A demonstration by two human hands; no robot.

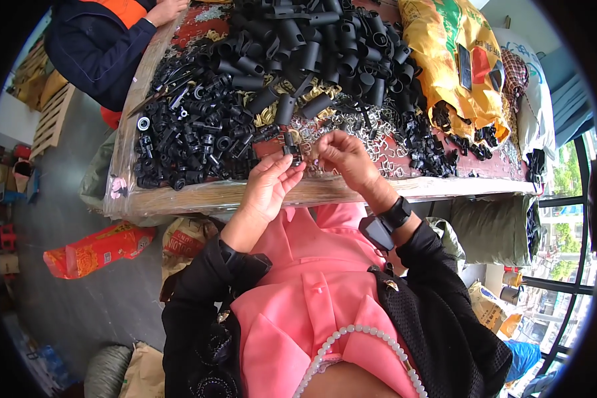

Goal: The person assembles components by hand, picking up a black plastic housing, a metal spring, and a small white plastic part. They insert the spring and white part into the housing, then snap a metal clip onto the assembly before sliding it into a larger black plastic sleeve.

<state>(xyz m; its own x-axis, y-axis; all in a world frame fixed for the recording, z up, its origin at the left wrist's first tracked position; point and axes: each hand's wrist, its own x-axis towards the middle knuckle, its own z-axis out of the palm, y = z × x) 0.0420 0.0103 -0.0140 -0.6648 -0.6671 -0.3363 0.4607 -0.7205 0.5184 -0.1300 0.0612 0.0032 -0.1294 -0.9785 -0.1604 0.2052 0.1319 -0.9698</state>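
Just over the table's near edge, my left hand is closed around a small black cylindrical part, which stands up between thumb and fingers. Close by on its right, my right hand is pinched with the fingertips together; whatever lies in the pinch is too small to make out. Behind both hands spread small silvery wire clips. To the left of my left hand lies a heap of small black fittings. Wider black tubes are piled at the far middle, with brass-coloured pieces among them.
The wooden table has a wrapped front edge. A yellow woven sack spilling black parts stands at the right, a phone on it. Another person's sleeve is at the far left corner. A red bag lies on the floor.
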